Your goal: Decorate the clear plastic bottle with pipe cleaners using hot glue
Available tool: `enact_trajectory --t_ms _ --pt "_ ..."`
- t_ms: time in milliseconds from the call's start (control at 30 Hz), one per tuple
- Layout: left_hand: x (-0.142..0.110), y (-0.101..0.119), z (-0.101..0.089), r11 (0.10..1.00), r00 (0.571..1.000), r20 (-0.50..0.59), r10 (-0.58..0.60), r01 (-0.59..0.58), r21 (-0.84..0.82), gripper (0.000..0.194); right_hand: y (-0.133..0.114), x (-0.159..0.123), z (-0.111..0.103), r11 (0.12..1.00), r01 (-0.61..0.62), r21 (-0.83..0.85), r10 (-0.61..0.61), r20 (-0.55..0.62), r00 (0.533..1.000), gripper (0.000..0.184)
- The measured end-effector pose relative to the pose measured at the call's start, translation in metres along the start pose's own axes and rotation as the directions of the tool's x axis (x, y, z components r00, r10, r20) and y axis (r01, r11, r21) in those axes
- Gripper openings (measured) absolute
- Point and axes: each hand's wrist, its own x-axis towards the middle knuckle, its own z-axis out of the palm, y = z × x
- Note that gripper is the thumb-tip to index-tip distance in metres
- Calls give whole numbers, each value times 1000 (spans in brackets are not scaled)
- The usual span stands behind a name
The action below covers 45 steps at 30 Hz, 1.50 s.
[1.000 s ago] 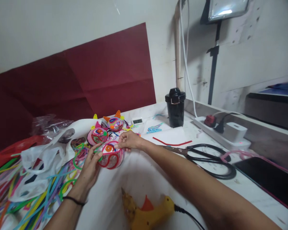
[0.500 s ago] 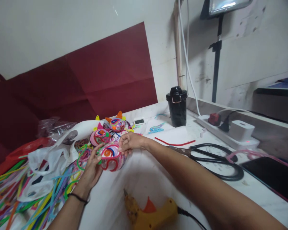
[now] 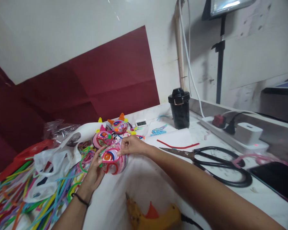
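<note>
A rounded ornament covered in coloured pipe cleaners, with an orange eye and pink-red outlines, is between my two hands just above the white sheet. My left hand grips its left side, thumb and fingers curled round the edge. At its upper right, my right hand is closed in a pinch against the surface; whatever sits between those fingertips is hidden. Just behind stand two similar ornaments, a pink-eared one and an orange-eared one. A yellow glue gun lies in front, its nozzle pointing up-left.
Loose pipe cleaners and a white plastic bag crowd the left. Beneath my right forearm and beyond it lie black-handled scissors and a red pipe cleaner. A black cup, power strip and phone line the right.
The view has shifted slightly, so most things sit a little further right and lower. Both hands stay on the ornament, with the right one still pinching at its upper right.
</note>
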Motion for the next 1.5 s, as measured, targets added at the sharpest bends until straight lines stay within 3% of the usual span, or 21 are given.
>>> enact_trajectory --t_ms 233,567,800,933,1033,1233,1367,1500 --pt "-2 1 1 1000 1000 -5 -8 8 -11 70 5 1 3 998 -17 -63 15 -21 1000 44" --pt "-2 1 5 1000 999 -38 -23 24 15 69 11 3 3 993 -27 113 20 60 998 50" --pt "-2 -1 3 1000 1000 -14 0 1 24 62 9 1 -4 994 -42 104 32 101 994 49" --pt "-5 0 6 999 999 -35 8 -7 49 62 -3 -2 -16 999 -40 31 34 150 988 48" --pt "-8 0 11 999 1000 -28 3 -2 44 62 -21 -7 -24 998 21 -53 -14 117 993 46" --pt "-13 -3 20 999 998 -55 31 -29 27 58 -57 -22 -10 958 151 -243 -122 132 984 46" --pt "-15 -4 24 998 997 -54 54 -52 34 53 -55 -25 0 925 132 -357 -114 73 991 31" --pt "-20 -2 25 997 997 -37 71 -69 46 46 -45 -23 -4 921 81 -381 -79 20 997 26"
